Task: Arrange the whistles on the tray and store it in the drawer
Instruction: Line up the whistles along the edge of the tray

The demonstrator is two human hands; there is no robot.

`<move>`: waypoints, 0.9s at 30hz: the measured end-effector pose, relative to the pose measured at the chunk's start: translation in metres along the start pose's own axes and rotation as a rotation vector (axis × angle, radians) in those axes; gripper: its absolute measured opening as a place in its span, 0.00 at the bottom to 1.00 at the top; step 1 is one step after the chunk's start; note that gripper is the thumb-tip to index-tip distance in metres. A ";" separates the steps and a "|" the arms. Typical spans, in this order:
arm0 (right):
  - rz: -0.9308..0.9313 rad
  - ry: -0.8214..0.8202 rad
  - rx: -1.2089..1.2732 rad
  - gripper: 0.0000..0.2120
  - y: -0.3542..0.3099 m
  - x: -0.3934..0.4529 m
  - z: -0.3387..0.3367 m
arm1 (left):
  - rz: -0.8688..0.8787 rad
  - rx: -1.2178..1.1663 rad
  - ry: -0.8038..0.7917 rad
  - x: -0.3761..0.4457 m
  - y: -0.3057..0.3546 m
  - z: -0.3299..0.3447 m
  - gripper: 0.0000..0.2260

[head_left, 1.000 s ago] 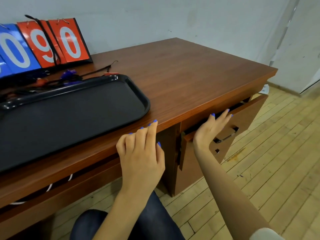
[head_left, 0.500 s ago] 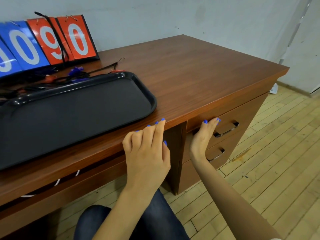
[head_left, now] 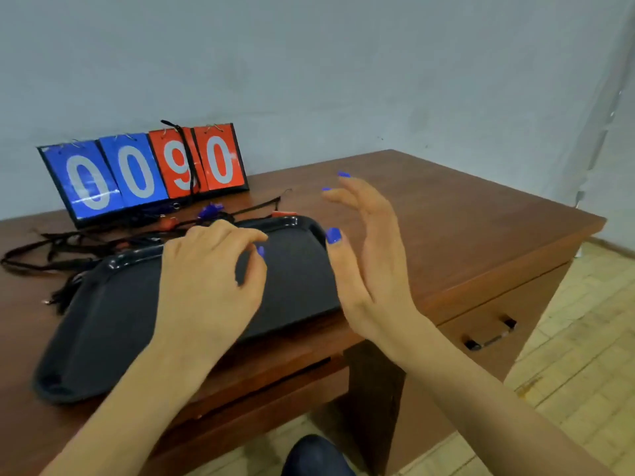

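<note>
Behind the tray [head_left: 295, 286] lay the whistles [head_left: 209, 211]; both hands, left [head_left: 206, 286] and right [head_left: 371, 255], hovered empty, fingers loose: better lift each by its body, untangling cords first.

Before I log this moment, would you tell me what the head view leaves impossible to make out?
- Whistles: small, blurred among tangled black lanyards behind the tray; their count is unclear.
- Tray middle: hidden by the left hand.
- Tray's right rim: partly behind the right hand.
- Drawer: front shut, contents hidden.
- Scoreboard: a strap crosses the 9.
</note>
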State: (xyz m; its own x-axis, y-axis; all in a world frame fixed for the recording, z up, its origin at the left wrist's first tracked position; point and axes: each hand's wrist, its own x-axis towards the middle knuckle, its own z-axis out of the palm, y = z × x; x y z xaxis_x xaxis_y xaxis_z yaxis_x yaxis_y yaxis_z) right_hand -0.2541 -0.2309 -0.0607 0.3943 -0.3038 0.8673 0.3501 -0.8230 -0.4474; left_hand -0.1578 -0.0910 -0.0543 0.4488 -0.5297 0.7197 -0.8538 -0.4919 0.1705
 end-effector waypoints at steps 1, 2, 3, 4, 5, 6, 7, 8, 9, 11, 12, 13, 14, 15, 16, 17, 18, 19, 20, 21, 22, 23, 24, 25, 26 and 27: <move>-0.010 -0.061 -0.017 0.20 -0.005 0.009 0.007 | -0.031 0.046 -0.002 0.007 -0.017 -0.003 0.09; -0.017 -0.138 -0.060 0.20 -0.012 0.018 0.015 | -0.065 0.093 -0.011 0.012 -0.034 -0.005 0.08; -0.032 -0.229 -0.107 0.19 -0.017 0.029 0.027 | -0.101 0.130 -0.026 0.017 -0.052 -0.007 0.07; -0.079 -0.318 -0.199 0.18 -0.022 0.037 0.040 | -0.139 0.157 -0.047 0.020 -0.071 -0.006 0.08; -0.180 -0.398 -0.344 0.17 -0.023 0.042 0.056 | -0.180 0.181 -0.069 0.024 -0.089 -0.004 0.08; -0.319 -0.486 -0.476 0.18 -0.024 0.044 0.072 | -0.218 0.215 -0.101 0.028 -0.108 -0.003 0.08; -0.440 -0.595 -0.568 0.19 -0.024 0.042 0.089 | -0.257 0.264 -0.151 0.031 -0.128 -0.001 0.09; -0.471 -0.744 -0.596 0.22 -0.023 0.041 0.105 | -0.308 0.311 -0.212 0.033 -0.149 0.001 0.11; -0.435 -0.888 -0.582 0.24 -0.022 0.041 0.120 | -0.371 0.342 -0.272 0.034 -0.168 0.002 0.13; -0.279 -1.125 -0.521 0.28 -0.017 0.050 0.148 | -0.482 0.341 -0.339 0.026 -0.202 0.005 0.16; -0.206 -1.203 -0.517 0.28 -0.013 0.056 0.163 | -0.520 0.313 -0.367 0.020 -0.217 0.008 0.18; -0.186 -1.231 -0.529 0.29 -0.008 0.063 0.177 | -0.550 0.285 -0.429 0.014 -0.227 0.011 0.20; -0.195 -1.234 -0.554 0.28 -0.001 0.069 0.190 | -0.575 0.261 -0.510 0.009 -0.233 0.015 0.22; -0.219 -1.220 -0.586 0.28 0.007 0.075 0.203 | -0.592 0.238 -0.574 0.006 -0.236 0.019 0.23; -0.245 -1.212 -0.631 0.27 0.015 0.080 0.217 | -0.601 0.224 -0.605 0.004 -0.240 0.020 0.24; -0.279 -1.212 -0.675 0.26 0.025 0.084 0.225 | -0.599 0.220 -0.604 0.003 -0.238 0.022 0.23; -0.307 -1.217 -0.709 0.26 0.036 0.086 0.228 | -0.593 0.221 -0.595 0.005 -0.233 0.024 0.23; -0.314 -1.219 -0.714 0.25 0.046 0.088 0.235 | -0.588 0.223 -0.592 0.006 -0.234 0.023 0.22; -0.280 -1.222 -0.706 0.26 0.055 0.089 0.239 | -0.589 0.225 -0.598 0.007 -0.232 0.022 0.22; -0.230 -1.218 -0.690 0.26 0.065 0.090 0.241 | -0.589 0.226 -0.610 0.007 -0.232 0.022 0.22; -0.175 -1.207 -0.673 0.26 0.075 0.090 0.242 | -0.586 0.232 -0.620 0.007 -0.231 0.023 0.22; -0.118 -1.182 -0.656 0.26 0.084 0.089 0.243 | -0.577 0.240 -0.627 0.006 -0.231 0.023 0.22; -0.056 -1.153 -0.648 0.27 0.091 0.086 0.242 | -0.571 0.242 -0.634 0.006 -0.231 0.023 0.22; -0.001 -1.121 -0.633 0.29 0.098 0.082 0.241 | -0.571 0.239 -0.641 0.006 -0.232 0.023 0.23; 0.051 -1.074 -0.610 0.31 0.102 0.077 0.240 | -0.574 0.228 -0.645 0.006 -0.232 0.022 0.23; 0.085 -1.013 -0.579 0.33 0.106 0.072 0.239 | -0.580 0.214 -0.644 0.006 -0.232 0.022 0.23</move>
State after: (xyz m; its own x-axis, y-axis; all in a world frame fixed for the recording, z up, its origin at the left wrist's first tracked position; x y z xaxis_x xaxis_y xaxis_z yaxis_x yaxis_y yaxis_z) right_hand 0.0146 -0.2251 -0.0973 0.9864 -0.0620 0.1521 -0.0465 -0.9936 -0.1031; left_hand 0.0490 0.0049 -0.1048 0.9109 -0.4114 0.0309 -0.4081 -0.8874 0.2144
